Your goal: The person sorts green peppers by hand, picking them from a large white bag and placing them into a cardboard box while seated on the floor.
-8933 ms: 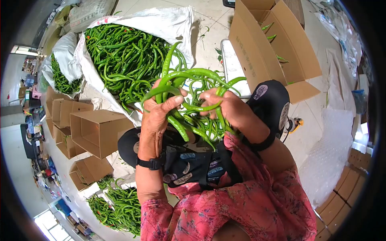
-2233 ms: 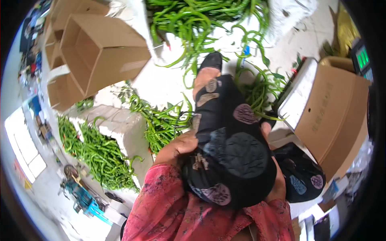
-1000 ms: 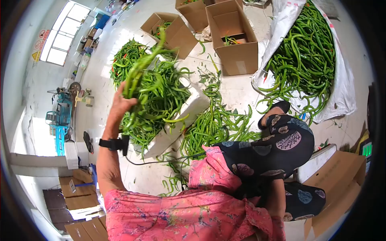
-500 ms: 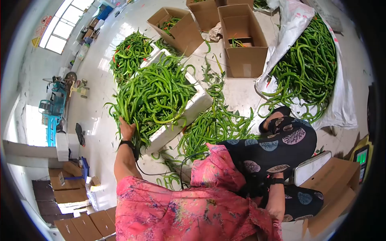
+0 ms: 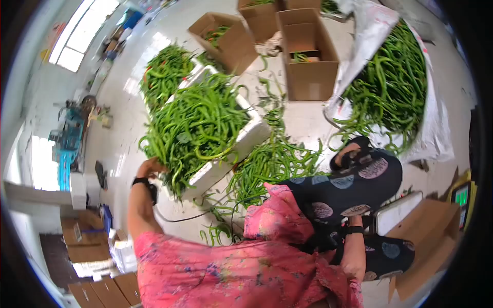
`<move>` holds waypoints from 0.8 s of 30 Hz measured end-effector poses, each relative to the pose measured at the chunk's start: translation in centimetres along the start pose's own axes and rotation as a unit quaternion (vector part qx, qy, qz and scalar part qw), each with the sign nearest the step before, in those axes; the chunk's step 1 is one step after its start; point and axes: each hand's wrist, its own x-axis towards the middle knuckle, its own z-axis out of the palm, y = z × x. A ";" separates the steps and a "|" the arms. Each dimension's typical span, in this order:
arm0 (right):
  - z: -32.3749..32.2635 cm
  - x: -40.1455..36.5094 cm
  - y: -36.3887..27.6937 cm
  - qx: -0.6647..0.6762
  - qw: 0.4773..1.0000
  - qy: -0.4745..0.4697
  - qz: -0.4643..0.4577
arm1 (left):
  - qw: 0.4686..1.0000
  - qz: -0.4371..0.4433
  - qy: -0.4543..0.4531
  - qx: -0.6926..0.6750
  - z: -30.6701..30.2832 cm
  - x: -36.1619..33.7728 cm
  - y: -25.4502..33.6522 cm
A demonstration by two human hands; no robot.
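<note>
My left hand (image 5: pixel 150 167), with a black band at the wrist, is at the near left edge of a heap of long green chili peppers (image 5: pixel 200 118). Its fingers point toward the heap, slightly bent and apart, with nothing visible in them. The peppers rise above the rim of a white foam box (image 5: pixel 226 163) and spill over its left corner. Down by my legs, my right hand (image 5: pixel 355 221) shows only a small part beyond its black wristband; the patterned dark trousers hide its fingers.
Loose peppers (image 5: pixel 277 164) cover the floor beside the box. A white sack (image 5: pixel 434 128) full of peppers lies open at the right. Cardboard boxes (image 5: pixel 313 79) stand at the back. Another pepper heap (image 5: pixel 164 72) lies behind the foam box. A scale with a green display (image 5: pixel 460 203) is at far right.
My left hand has drawn back to the left, from against the peppers to the edge of the heap. My right hand stays by my legs.
</note>
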 end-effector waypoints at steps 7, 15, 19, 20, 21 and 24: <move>3.0 -1.5 -0.7 -0.344 0.933 0.040 -0.100 | 0.905 0.417 0.084 0.006 1.4 -4.8 24.7; 7.8 -1.9 -4.2 -0.328 0.938 0.014 -0.107 | 0.750 0.625 -0.204 0.065 31.5 -7.6 53.7; 9.4 -2.4 -6.6 -0.243 0.965 0.008 -0.097 | 0.619 0.772 -0.039 0.137 39.6 -9.6 64.2; 9.8 -3.3 -7.8 -0.175 0.981 0.001 -0.083 | 0.580 0.800 0.020 0.151 41.3 -9.6 66.3; 10.0 -3.9 -8.8 -0.105 0.992 -0.005 -0.067 | 0.537 0.824 0.077 0.165 42.9 -8.9 68.1; 10.1 -4.7 -13.4 -0.026 0.999 -0.041 -0.014 | 0.481 0.791 0.251 0.283 47.0 -4.9 72.2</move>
